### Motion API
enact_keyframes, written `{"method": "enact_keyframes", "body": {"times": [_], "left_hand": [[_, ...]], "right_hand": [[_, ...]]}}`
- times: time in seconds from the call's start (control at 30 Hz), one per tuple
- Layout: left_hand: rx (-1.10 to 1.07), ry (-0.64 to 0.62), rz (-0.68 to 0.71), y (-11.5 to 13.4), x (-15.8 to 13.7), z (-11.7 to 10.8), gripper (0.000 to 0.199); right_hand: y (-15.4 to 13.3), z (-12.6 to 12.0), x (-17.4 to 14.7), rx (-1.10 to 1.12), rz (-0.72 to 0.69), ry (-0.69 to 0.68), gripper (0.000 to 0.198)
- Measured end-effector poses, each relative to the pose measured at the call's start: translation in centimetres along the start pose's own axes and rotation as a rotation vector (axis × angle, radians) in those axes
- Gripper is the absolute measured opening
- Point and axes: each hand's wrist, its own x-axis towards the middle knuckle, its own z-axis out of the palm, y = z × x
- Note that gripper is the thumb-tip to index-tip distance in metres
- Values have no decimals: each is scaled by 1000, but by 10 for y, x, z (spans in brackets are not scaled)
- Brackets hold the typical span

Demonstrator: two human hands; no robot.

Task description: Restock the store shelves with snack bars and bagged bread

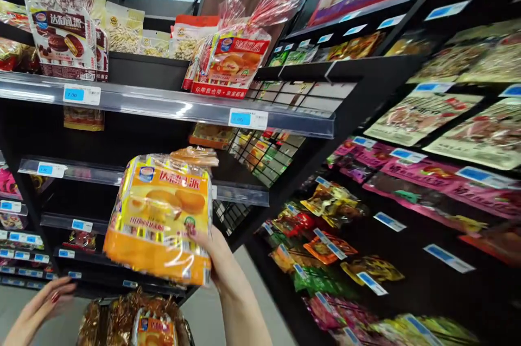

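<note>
A yellow and orange bag of snack pies (163, 216) is held up in the middle of the view, tilted slightly, its gathered top pointing right. My right hand (209, 248) grips its lower right side, thumb on the front and the other fingers hidden behind. At lower left, my left hand (46, 300) hangs in the air with nothing in it, fingers stretched out and slightly blurred. Below the held bag, a container of similar brown-wrapped bags (126, 319) shows at the bottom edge, one with an orange label (154, 328).
Ahead, an upper shelf (163, 101) carries a brown pie bag (63, 37) and a red pie bag (232, 61). A lower shelf edge (97, 172) lies behind the held bag. On the right, a dark slanted rack (391, 248) holds many snack packets with price tags.
</note>
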Motion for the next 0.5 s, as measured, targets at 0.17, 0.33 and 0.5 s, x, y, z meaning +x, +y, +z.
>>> {"method": "enact_keyframes", "body": {"times": [0.17, 0.33, 0.5], "left_hand": [[-483, -311, -13, -1, -6, 20, 57], [-509, -176, -121, -8, -14, 18, 38], [-480, -171, -142, -11, -21, -1, 37]], "right_hand": [[55, 34, -60, 104, 134, 21, 64], [88, 56, -86, 145, 184, 122, 71], [110, 67, -97, 160, 168, 176, 70]]}}
